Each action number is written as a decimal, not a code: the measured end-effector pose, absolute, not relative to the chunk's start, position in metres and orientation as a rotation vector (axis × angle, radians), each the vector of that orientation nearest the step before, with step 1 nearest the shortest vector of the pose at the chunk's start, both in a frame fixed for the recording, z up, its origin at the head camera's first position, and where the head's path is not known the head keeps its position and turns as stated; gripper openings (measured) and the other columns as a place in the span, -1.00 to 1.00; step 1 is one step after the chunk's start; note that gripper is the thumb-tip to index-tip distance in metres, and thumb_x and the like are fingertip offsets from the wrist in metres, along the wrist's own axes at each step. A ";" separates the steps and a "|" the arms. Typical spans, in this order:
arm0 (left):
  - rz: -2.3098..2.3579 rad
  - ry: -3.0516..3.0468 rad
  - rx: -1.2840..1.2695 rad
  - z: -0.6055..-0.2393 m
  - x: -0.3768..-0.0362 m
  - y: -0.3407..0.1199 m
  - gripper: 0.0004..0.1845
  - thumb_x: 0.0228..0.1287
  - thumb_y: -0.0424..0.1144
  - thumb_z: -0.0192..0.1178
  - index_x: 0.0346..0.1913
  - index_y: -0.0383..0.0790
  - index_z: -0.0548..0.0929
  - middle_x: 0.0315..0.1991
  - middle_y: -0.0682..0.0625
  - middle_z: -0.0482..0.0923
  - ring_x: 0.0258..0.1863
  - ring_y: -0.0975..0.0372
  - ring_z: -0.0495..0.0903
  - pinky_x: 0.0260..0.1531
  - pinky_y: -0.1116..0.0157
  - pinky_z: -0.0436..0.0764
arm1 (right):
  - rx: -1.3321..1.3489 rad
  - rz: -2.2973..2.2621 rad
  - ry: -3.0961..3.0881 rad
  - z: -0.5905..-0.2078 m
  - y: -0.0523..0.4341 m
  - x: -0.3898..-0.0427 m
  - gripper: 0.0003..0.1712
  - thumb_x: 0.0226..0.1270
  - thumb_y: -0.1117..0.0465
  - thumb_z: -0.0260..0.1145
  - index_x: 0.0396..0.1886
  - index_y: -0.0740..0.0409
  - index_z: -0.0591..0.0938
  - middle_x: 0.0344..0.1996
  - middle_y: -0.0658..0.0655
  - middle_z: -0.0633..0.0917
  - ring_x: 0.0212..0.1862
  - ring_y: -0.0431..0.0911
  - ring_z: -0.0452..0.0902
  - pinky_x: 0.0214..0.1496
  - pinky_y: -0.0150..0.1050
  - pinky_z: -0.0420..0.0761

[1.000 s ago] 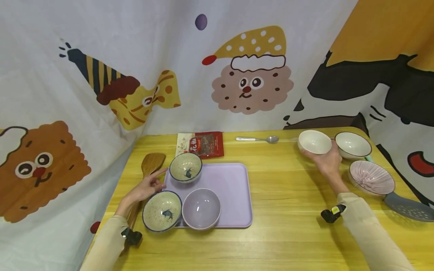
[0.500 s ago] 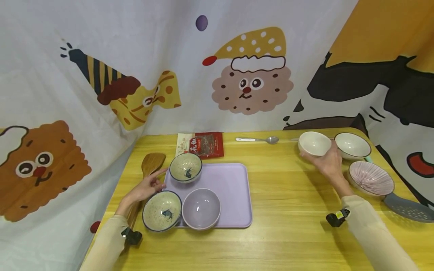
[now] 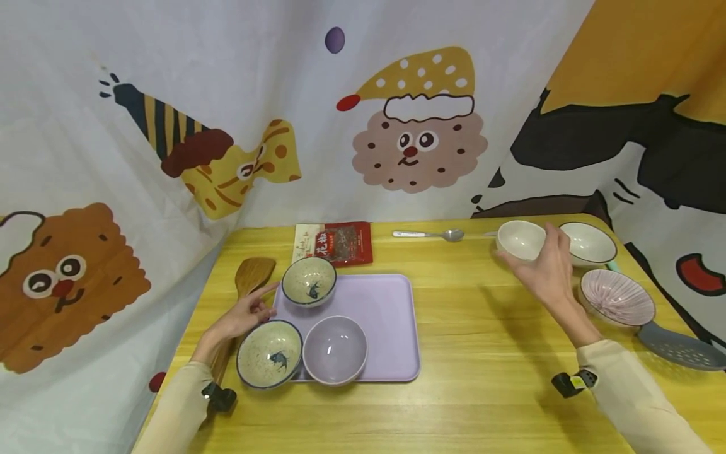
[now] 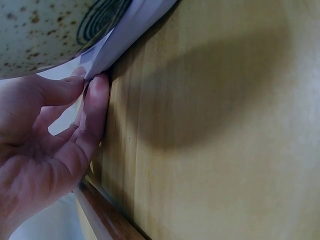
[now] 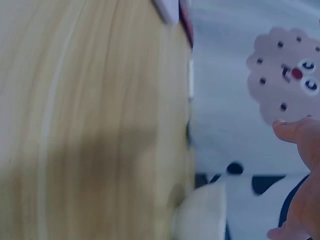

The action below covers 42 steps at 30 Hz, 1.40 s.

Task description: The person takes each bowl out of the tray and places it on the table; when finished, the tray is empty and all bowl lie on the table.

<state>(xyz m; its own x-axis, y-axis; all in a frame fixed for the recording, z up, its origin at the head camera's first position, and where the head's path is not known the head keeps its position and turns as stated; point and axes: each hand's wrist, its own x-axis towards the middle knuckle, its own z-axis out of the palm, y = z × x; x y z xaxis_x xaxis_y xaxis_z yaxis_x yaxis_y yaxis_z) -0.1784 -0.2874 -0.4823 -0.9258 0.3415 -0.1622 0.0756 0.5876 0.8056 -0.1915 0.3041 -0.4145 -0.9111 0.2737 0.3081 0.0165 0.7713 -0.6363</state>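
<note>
My left hand [image 3: 241, 317] is at the left edge of the lilac tray [image 3: 391, 328]; in the left wrist view its thumb and a finger pinch the tray's rim [image 4: 107, 52]. Two speckled bowls with blue rims, the back one [image 3: 309, 280] and the front one [image 3: 270, 353], stand by that hand, along with a lilac bowl [image 3: 336, 350]. My right hand [image 3: 547, 271] hovers by a white bowl [image 3: 518, 239] at the back right. Its thumb and fingers are spread, and the right wrist view has them apart from the bowl [image 5: 202, 212].
A brown-rimmed white bowl [image 3: 590, 243], a pink striped bowl [image 3: 615, 296] and a grey slotted turner [image 3: 680, 347] are at the right. Along the back lie a spoon [image 3: 428, 235] and a red spice packet [image 3: 348, 243]. A wooden spatula [image 3: 254, 274] lies left of the tray.
My right hand has let go of the white bowl, which now stands on the table, and has drawn back and up from it. The left hand stays at the tray.
</note>
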 end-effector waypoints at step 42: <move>1.317 2.489 0.378 -0.485 -0.179 -0.289 -0.27 0.38 -0.50 0.16 0.56 -0.37 0.15 -0.40 -0.19 0.58 -0.44 0.30 0.51 -0.42 0.39 0.55 | 0.586 1.226 -2.652 -0.409 0.130 -0.166 0.46 -0.07 -0.24 0.64 0.66 0.03 -0.05 0.62 0.23 0.06 0.59 0.20 0.04 0.47 0.36 0.19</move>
<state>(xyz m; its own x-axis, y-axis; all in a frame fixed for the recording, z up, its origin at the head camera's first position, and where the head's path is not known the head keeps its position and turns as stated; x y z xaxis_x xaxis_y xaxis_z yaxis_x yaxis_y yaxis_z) -0.1792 -0.2888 -0.4849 -0.9205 0.3651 -0.1389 0.0905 0.5452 0.8334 -0.1661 0.1298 -0.4085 -0.9102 -0.2818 0.3036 -0.4139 0.5866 -0.6961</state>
